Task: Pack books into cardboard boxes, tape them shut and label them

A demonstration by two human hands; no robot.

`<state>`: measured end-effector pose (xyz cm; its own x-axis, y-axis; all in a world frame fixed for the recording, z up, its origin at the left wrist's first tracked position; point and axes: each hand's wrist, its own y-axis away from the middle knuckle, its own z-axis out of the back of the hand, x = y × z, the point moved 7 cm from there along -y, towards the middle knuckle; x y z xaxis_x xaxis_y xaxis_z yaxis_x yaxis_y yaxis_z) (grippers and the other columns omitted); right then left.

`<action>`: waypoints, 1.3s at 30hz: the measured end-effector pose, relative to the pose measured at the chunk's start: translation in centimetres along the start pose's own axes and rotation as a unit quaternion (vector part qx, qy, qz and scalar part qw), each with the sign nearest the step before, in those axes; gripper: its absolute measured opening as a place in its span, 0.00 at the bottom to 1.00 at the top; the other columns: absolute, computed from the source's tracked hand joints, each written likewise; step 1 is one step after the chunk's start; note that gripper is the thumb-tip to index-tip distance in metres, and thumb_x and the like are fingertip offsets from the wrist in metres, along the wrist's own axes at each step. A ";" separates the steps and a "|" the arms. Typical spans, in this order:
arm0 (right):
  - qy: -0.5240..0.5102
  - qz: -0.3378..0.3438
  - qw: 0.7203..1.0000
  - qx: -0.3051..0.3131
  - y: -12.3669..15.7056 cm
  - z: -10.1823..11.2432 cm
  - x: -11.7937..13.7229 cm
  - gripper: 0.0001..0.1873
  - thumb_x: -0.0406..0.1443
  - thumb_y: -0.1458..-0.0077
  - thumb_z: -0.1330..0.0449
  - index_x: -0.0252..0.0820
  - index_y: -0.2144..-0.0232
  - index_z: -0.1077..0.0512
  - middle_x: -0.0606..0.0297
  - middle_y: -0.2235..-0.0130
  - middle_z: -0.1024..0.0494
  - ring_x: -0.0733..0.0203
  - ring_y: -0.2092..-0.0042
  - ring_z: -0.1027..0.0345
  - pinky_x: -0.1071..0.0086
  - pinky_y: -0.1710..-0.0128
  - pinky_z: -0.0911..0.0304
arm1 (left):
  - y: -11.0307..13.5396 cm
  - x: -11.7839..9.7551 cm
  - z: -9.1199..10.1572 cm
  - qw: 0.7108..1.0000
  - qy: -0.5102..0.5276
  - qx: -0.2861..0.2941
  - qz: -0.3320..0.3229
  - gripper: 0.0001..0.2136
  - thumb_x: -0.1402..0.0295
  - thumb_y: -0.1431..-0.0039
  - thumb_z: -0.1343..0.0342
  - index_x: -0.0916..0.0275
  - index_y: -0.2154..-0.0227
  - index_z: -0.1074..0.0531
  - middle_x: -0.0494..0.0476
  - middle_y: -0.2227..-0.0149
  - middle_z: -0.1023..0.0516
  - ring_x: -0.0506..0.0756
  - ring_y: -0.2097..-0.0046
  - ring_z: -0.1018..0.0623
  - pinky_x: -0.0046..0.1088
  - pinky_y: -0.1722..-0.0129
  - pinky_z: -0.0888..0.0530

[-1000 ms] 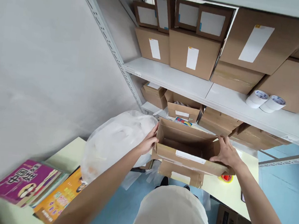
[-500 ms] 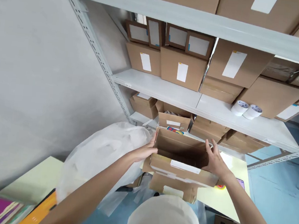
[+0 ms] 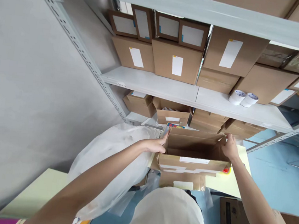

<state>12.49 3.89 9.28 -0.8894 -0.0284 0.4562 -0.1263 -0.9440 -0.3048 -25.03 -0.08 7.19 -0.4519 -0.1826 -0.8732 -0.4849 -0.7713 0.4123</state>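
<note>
An open cardboard box [image 3: 194, 163] with white labels on its near side sits at the table's near edge, its inside bare as far as I can see. One flap hangs down in front toward my body. My left hand [image 3: 159, 145] grips the box's left end, thumb at the near corner and fingers along the outer wall. At the right end, my right hand [image 3: 230, 147] is closed over the far corner of the wall. A red and yellow tape roll [image 3: 226, 170] lies on the pale table [image 3: 231, 184] beside the box, partly hidden.
Metal shelving [image 3: 165, 87] full of labelled cartons stands ahead, with two white tape rolls [image 3: 243, 98] on it. A big white plastic bag [image 3: 106, 164] bulges at my left. Another open carton [image 3: 172, 117] is behind the box. A large brown carton [image 3: 236, 221] stands at lower right.
The box has turned slightly and shifted right in view. My right hand has gone from spread fingers inside the right end to gripping the far right corner. The view has also moved.
</note>
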 end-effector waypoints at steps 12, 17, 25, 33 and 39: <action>-0.068 -0.134 0.987 -0.056 2.1 0.8 0.1 0.25 0.33 0.59 0.43 0.44 0.54 0.37 0.57 0.59 0.25 0.50 0.60 0.29 0.55 0.57 0.33 | 0.6 1.6 -1.7 0.964 -0.235 0.036 -0.122 0.76 0.52 0.75 0.26 0.66 0.31 0.77 0.76 0.29 0.68 0.70 0.29 0.52 0.45 0.34 0.43; -0.223 -0.137 0.965 -0.003 4.5 0.4 1.5 0.26 0.45 0.55 0.36 0.44 0.54 0.36 0.56 0.55 0.24 0.49 0.55 0.27 0.52 0.54 0.30 | 0.1 3.5 -2.3 0.949 -0.280 -0.122 -0.081 0.55 0.46 0.51 0.38 0.67 0.30 0.61 0.74 0.28 0.64 0.69 0.29 0.58 0.47 0.32 0.49; -0.340 -0.060 0.917 0.200 11.3 -0.4 0.8 0.47 0.54 0.48 0.38 0.55 0.32 0.53 0.61 0.29 0.50 0.46 0.29 0.58 0.47 0.32 0.57 | -2.2 6.0 -2.0 0.913 -0.361 -0.129 -0.137 0.39 0.55 0.43 0.44 0.73 0.35 0.47 0.78 0.30 0.56 0.71 0.29 0.60 0.53 0.32 0.52; -0.351 -0.076 0.903 0.235 11.3 -2.7 1.7 0.52 0.54 0.45 0.43 0.52 0.29 0.67 0.70 0.27 0.67 0.54 0.27 0.80 0.53 0.29 0.75 | -3.6 4.7 -1.5 0.922 -0.326 -0.166 -0.130 0.61 0.48 0.55 0.35 0.68 0.31 0.72 0.80 0.29 0.65 0.71 0.29 0.59 0.55 0.35 0.46; -0.356 -0.016 0.908 0.221 9.2 -1.8 1.6 0.49 0.43 0.48 0.42 0.48 0.29 0.59 0.68 0.28 0.56 0.50 0.27 0.70 0.51 0.29 0.70 | -4.5 3.8 -0.2 0.937 -0.308 -0.142 -0.087 0.65 0.48 0.59 0.35 0.69 0.31 0.74 0.79 0.29 0.66 0.67 0.29 0.57 0.46 0.34 0.43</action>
<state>9.08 -4.23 5.73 -0.3588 -0.0552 0.9318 0.1822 -0.9832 0.0120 -24.43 2.57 1.97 -0.7734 0.2789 -0.5692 -0.4113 -0.9041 0.1159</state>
